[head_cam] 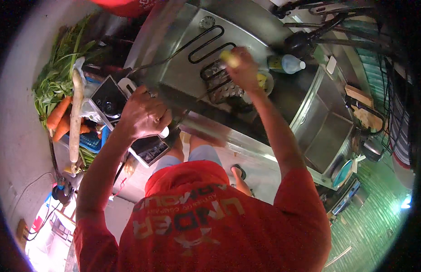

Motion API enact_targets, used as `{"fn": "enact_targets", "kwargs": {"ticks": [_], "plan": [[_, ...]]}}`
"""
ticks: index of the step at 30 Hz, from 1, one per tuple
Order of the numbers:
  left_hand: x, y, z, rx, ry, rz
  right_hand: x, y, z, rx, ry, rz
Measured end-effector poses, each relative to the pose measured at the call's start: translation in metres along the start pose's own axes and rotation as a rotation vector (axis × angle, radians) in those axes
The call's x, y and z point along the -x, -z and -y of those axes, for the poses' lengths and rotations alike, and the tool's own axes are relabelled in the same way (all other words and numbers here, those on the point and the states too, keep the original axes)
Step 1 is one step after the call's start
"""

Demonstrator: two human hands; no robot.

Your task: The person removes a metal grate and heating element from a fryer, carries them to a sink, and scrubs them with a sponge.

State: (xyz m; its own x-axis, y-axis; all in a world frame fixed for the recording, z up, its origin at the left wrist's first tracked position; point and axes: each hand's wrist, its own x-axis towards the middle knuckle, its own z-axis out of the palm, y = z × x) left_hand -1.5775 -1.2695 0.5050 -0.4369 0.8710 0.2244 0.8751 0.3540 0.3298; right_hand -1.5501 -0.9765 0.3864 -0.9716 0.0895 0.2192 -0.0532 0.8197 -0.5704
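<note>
In my left hand [146, 112] is the control end of an electric fryer heating unit [110, 100], a metal box with dark panels and a light handle. Its black looped heating element [205, 44] reaches out over a stainless steel sink [176, 51]. My right hand [242, 69] is closed around a yellow sponge [230, 59], blurred, above the right part of the element. Beneath that hand a perforated metal piece [224, 90] lies in the sink. A bowl [269, 81] with something yellow in it is partly hidden by my right wrist.
A plastic bottle with a white cap [292, 64] lies right of the bowl. Another steel basin [328, 132] is further right. Carrots [59, 112], a long white radish [75, 119] and leafy greens [59, 78] are at the left. Someone's sandalled foot [238, 171] shows below the counter.
</note>
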Motion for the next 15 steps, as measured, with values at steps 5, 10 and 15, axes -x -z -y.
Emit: {"fn": "enact_targets", "kwargs": {"ticks": [5, 10, 15], "plan": [[0.009, -0.002, 0.001, -0.033, -0.013, 0.054, -0.042, 0.03, 0.02, 0.137, 0.259, -0.121], [0.007, -0.001, 0.002, 0.007, -0.012, 0.028, -0.023, -0.042, 0.041, 0.205, 0.366, 0.286], [0.011, -0.004, 0.001, 0.058, 0.005, 0.053, -0.023, -0.047, 0.043, 0.232, 0.524, 0.498]]}}
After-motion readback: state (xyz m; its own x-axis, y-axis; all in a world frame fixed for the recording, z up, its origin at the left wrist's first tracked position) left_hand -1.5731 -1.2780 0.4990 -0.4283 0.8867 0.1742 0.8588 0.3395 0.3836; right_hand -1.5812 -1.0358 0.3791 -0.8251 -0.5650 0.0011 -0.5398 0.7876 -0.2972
